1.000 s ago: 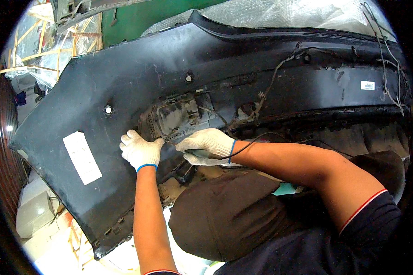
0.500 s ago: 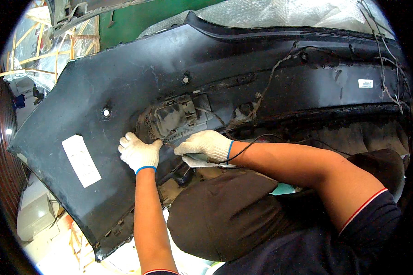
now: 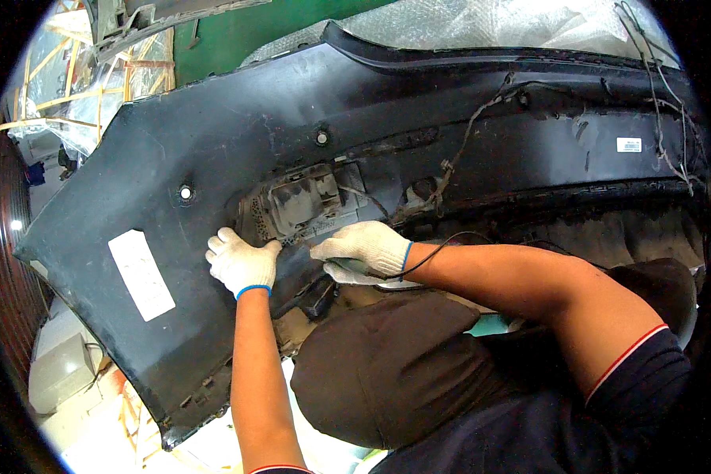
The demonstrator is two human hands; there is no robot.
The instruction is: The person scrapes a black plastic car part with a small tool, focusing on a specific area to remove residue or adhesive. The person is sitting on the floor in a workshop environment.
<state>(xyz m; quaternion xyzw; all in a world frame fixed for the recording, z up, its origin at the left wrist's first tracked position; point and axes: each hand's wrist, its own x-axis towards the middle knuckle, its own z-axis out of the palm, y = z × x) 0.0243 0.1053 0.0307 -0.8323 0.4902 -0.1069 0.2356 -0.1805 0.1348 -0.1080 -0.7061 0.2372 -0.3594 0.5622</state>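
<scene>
A large black moulded panel (image 3: 87,221) fills the view, with a dusty housing (image 3: 300,197) fixed near its middle. My left hand (image 3: 241,261), in a cream knit glove, rests fingers spread on the panel just below and left of the housing. My gloved right hand (image 3: 363,245) is closed round a slim corded tool (image 3: 346,265) by the housing's lower edge; its tip is too small to make out. A thin black cord crosses my right wrist.
Wiring (image 3: 470,126) runs over the panel and hangs at right. A white paper (image 3: 138,272) lies on its left part. Behind are bubble wrap (image 3: 490,24) and wrapped wooden frames (image 3: 59,79). Dark brown cloth (image 3: 379,371) fills the lower middle, between my arms.
My right hand, with the tool, has shifted slightly right, away from my left thumb. My left hand stays in place on the panel. The view has barely moved.
</scene>
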